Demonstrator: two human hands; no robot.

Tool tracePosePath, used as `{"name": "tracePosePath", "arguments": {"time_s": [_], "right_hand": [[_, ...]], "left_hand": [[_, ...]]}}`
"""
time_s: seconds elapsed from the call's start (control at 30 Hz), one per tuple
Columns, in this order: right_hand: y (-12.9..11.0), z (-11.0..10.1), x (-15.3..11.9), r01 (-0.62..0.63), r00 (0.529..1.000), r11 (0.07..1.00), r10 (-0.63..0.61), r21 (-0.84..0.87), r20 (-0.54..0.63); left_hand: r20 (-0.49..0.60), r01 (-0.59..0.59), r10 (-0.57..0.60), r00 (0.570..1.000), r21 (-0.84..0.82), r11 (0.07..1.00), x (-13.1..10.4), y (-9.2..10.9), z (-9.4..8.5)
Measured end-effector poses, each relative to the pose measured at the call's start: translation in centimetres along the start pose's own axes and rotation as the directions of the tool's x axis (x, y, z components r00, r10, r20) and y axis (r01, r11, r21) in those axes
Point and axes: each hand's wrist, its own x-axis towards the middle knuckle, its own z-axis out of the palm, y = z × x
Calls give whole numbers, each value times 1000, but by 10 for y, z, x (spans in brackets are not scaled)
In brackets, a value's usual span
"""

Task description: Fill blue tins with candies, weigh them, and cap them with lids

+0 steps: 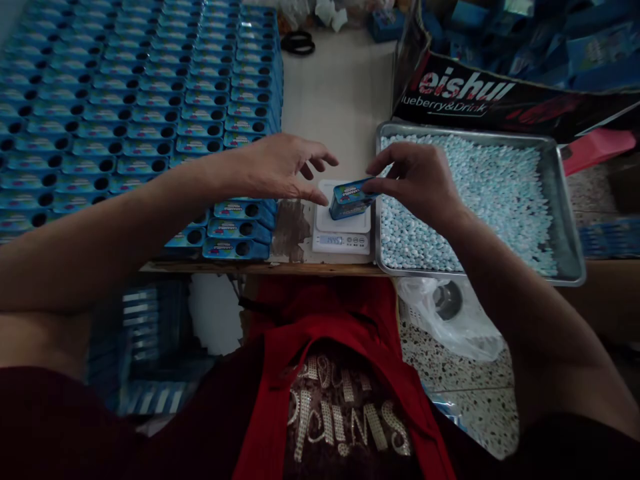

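A small blue printed box (350,199) is on the white digital scale (341,243), whose lit display shows digits. My right hand (417,177) comes from the right, with thumb and fingertips closed at the right end of the box. Whether a small piece is also between those fingers is hidden. My left hand (287,167) reaches in from the left, fingers apart and holding nothing, its thumb close to the box's left end. Right of the scale, partly beneath my right arm, a metal tray (570,220) holds a layer of small pale blue and white pellets.
Rows of similar blue boxes (150,120) cover the table's left side. Behind the tray stands a black printed carton (450,97) with more blue boxes inside. Black-handled scissors (299,43) lie at the back, and a red scoop-like object (597,148) sits by the tray.
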Motion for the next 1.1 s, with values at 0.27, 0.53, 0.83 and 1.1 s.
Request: {"name": "tracePosePath", "arguments": {"time_s": [0.27,0.53,0.83,1.1], "right_hand": [[87,-8,-76,28,934,840,171,-542,312],[98,-20,-51,-235,943,950,274,-204,188],[13,-36,5,-114,973,992,99,61,208],[-25,-26,22,158,930,952,-56,-260,363]], "left_hand": [[26,10,-8,1000,-73,997,-1,-16,0],[43,-9,9,999,-6,1000,12,5,-3],[3,7,-7,1000,-1,1000,23,-4,-5],[42,20,-20,999,7,1000,17,-12,-9]]}}
